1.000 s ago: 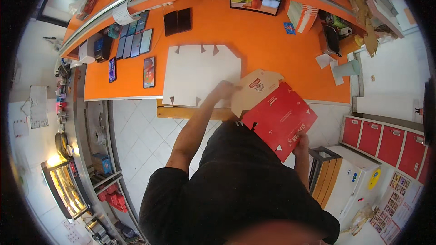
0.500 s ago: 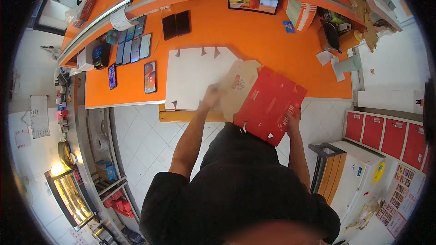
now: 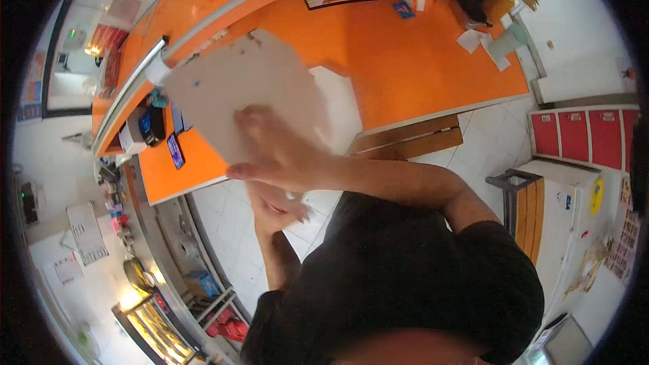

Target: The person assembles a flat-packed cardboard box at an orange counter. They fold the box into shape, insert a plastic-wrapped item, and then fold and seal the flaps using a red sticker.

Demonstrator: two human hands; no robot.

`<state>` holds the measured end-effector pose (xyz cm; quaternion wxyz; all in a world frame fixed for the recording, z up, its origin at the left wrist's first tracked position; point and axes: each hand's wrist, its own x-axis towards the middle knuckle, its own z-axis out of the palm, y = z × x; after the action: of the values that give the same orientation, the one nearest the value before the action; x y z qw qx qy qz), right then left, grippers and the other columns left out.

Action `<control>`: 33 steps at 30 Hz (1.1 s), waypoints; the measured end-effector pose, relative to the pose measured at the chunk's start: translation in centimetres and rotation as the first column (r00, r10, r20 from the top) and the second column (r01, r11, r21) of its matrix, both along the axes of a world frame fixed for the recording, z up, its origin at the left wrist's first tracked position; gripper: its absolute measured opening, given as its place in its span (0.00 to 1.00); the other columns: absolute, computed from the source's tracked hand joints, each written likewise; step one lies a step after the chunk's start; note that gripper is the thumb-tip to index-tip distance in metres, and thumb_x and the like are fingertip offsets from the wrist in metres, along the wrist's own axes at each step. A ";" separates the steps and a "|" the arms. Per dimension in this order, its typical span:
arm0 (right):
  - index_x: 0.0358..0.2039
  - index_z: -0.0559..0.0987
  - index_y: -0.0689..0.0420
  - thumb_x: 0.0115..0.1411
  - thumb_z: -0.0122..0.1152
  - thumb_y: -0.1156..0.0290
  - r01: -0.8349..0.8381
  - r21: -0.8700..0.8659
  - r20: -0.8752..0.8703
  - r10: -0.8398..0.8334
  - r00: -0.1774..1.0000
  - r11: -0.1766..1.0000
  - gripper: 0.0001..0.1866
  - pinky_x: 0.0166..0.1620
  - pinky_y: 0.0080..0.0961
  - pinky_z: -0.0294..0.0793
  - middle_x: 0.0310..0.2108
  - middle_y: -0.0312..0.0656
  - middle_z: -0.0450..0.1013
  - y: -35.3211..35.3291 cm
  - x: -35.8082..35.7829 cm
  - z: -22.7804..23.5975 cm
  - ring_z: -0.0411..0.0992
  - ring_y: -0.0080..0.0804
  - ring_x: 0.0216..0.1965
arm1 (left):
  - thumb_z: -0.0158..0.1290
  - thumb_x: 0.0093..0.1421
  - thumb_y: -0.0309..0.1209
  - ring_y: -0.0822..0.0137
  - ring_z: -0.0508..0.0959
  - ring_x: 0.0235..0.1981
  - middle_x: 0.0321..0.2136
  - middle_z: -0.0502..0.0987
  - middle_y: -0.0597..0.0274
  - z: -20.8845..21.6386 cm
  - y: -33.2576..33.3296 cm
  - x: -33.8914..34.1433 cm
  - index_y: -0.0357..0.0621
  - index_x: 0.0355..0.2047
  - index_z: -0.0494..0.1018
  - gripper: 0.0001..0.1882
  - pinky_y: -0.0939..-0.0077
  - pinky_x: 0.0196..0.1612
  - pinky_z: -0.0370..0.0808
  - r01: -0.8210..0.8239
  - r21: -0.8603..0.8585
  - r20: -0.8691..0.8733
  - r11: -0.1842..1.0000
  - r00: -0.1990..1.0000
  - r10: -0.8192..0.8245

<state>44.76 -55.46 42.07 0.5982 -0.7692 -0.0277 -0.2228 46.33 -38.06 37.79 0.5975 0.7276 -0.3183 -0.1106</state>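
Your right hand (image 3: 280, 152) grips the pale flat cardboard sheet (image 3: 243, 98) above the orange counter's (image 3: 419, 61) left edge; left hand (image 3: 274, 206) supports below. Keep both hands firm, sheet level.

- The flat cardboard sheet (image 3: 247, 94) is pale grey-white, with a few small dark specks.
- The bench (image 3: 419, 61) is bright orange, plain.
- The floor (image 3: 500, 135) has white square tiles.
- The lockers (image 3: 588, 136) are red.
- The shirt (image 3: 405, 277) is black.
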 end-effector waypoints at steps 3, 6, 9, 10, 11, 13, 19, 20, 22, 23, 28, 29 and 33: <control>0.55 0.69 0.67 0.62 0.59 0.50 -0.070 -0.011 0.009 0.070 0.997 0.997 0.33 0.62 0.39 0.59 0.55 0.58 0.64 5.1 3.2 -5.6 0.63 0.49 0.59 | 0.57 0.49 0.45 0.61 0.74 0.48 0.49 0.71 0.55 -5.0 4.6 3.3 0.38 0.56 0.63 0.36 0.66 0.49 0.74 -0.326 -0.177 -0.433 0.929 0.873 0.224; 0.48 0.75 0.66 0.63 0.57 0.55 -0.319 0.043 -0.010 0.319 0.948 0.947 0.25 0.60 0.38 0.62 0.50 0.55 0.70 5.1 3.0 -8.9 0.66 0.48 0.56 | 0.48 0.52 0.36 0.62 0.78 0.39 0.39 0.75 0.60 -10.9 11.6 9.2 0.42 0.47 0.69 0.21 0.68 0.38 0.79 -0.417 -0.093 -0.739 0.904 0.637 0.218; 0.42 0.78 0.62 0.60 0.59 0.65 -0.226 0.032 -0.055 0.227 0.972 0.974 0.15 0.54 0.37 0.69 0.42 0.49 0.75 1.3 0.6 -13.1 0.71 0.46 0.48 | 0.50 0.55 0.37 0.62 0.79 0.37 0.33 0.77 0.55 -15.9 15.3 12.8 0.41 0.35 0.72 0.13 0.68 0.41 0.79 -0.412 -0.054 -0.790 0.910 0.574 0.213; 0.40 0.79 0.61 0.58 0.60 0.70 -0.031 -0.131 0.018 0.034 0.999 0.991 0.11 0.49 0.36 0.72 0.39 0.47 0.76 -0.7 -0.3 -15.9 0.74 0.45 0.42 | 0.49 0.55 0.36 0.63 0.79 0.37 0.33 0.77 0.55 -17.3 16.5 13.5 0.41 0.34 0.72 0.12 0.68 0.40 0.79 -0.412 -0.057 -0.797 0.909 0.567 0.207; 0.41 0.78 0.61 0.58 0.59 0.72 0.183 -0.136 -0.055 -0.192 0.980 0.974 0.11 0.47 0.37 0.74 0.40 0.48 0.76 -2.9 -1.3 -18.6 0.74 0.45 0.42 | 0.51 0.48 0.32 0.62 0.78 0.34 0.33 0.76 0.60 -18.8 18.3 14.5 0.44 0.39 0.72 0.16 0.69 0.34 0.79 -0.391 -0.084 -0.811 0.917 0.562 0.165; 0.44 0.77 0.61 0.57 0.61 0.72 0.510 -0.090 -0.185 -0.517 0.836 0.855 0.14 0.47 0.34 0.74 0.41 0.49 0.75 -9.1 -4.0 -23.3 0.75 0.42 0.43 | 0.50 0.53 0.34 0.62 0.78 0.36 0.33 0.76 0.59 -19.8 17.9 15.5 0.44 0.36 0.72 0.11 0.65 0.40 0.78 -0.288 0.133 -0.779 0.948 0.561 0.280; 0.43 0.81 0.59 0.58 0.65 0.64 0.263 -0.131 -0.416 -0.293 0.861 0.956 0.15 0.39 0.33 0.77 0.32 0.48 0.79 -13.3 -6.5 -28.0 0.78 0.36 0.33 | 0.49 0.58 0.35 0.62 0.77 0.37 0.33 0.75 0.61 -24.2 15.3 21.1 0.43 0.39 0.74 0.12 0.64 0.42 0.75 -0.146 0.414 -0.499 0.899 0.789 0.358; 0.42 0.82 0.58 0.58 0.65 0.63 0.303 -0.138 -0.394 -0.333 0.857 0.943 0.15 0.38 0.33 0.77 0.30 0.47 0.79 -13.3 -6.2 -29.4 0.78 0.36 0.32 | 0.49 0.58 0.33 0.62 0.76 0.37 0.33 0.76 0.61 -23.5 12.8 21.6 0.42 0.40 0.74 0.13 0.64 0.41 0.75 -0.126 0.418 -0.386 0.900 0.872 0.301; 0.40 0.83 0.56 0.59 0.65 0.62 0.350 -0.148 -0.410 -0.380 0.829 0.925 0.13 0.36 0.33 0.76 0.28 0.46 0.80 -13.6 -6.0 -31.0 0.78 0.36 0.29 | 0.47 0.59 0.32 0.62 0.76 0.37 0.33 0.77 0.59 -21.7 8.6 21.0 0.39 0.40 0.74 0.13 0.64 0.40 0.74 -0.328 0.461 0.187 0.825 0.944 0.271; 0.40 0.83 0.56 0.59 0.64 0.63 0.360 -0.155 -0.448 -0.390 0.805 0.920 0.12 0.35 0.33 0.76 0.28 0.46 0.79 -13.6 -5.8 -30.9 0.77 0.37 0.29 | 0.46 0.60 0.33 0.61 0.77 0.36 0.33 0.78 0.58 -20.2 6.2 19.7 0.38 0.39 0.74 0.13 0.65 0.39 0.74 -0.538 0.391 0.600 0.747 0.764 0.237; 0.34 0.82 0.58 0.59 0.60 0.69 0.340 -0.301 -0.389 -0.441 0.809 0.891 0.08 0.33 0.35 0.74 0.25 0.50 0.77 -12.9 -7.0 -31.4 0.76 0.44 0.28 | 0.50 0.63 0.36 0.58 0.79 0.40 0.38 0.79 0.53 -22.8 2.3 9.4 0.36 0.41 0.75 0.15 0.65 0.40 0.77 0.186 0.445 -0.298 0.876 0.953 -0.051; 0.33 0.81 0.59 0.59 0.59 0.70 0.330 -0.311 -0.412 -0.439 0.799 0.891 0.07 0.34 0.35 0.74 0.25 0.51 0.76 -12.5 -7.5 -31.2 0.76 0.46 0.28 | 0.49 0.64 0.43 0.59 0.78 0.44 0.45 0.77 0.54 -22.1 1.4 5.9 0.37 0.47 0.73 0.21 0.65 0.43 0.77 0.513 0.320 -0.599 0.796 0.761 -0.249; 0.29 0.77 0.62 0.58 0.58 0.71 0.245 -0.245 -0.446 -0.333 0.831 0.938 0.07 0.33 0.36 0.74 0.27 0.52 0.75 -10.4 -10.8 -27.3 0.75 0.48 0.27 | 0.48 0.65 0.52 0.58 0.74 0.52 0.54 0.73 0.53 -22.0 -1.7 -4.1 0.42 0.59 0.67 0.31 0.65 0.54 0.72 0.657 0.161 -0.837 0.736 0.487 -0.252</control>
<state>33.98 -65.82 14.79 0.4743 -0.8456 0.2189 -0.1097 42.23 -39.75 15.76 0.4272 0.6108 -0.1824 -0.6413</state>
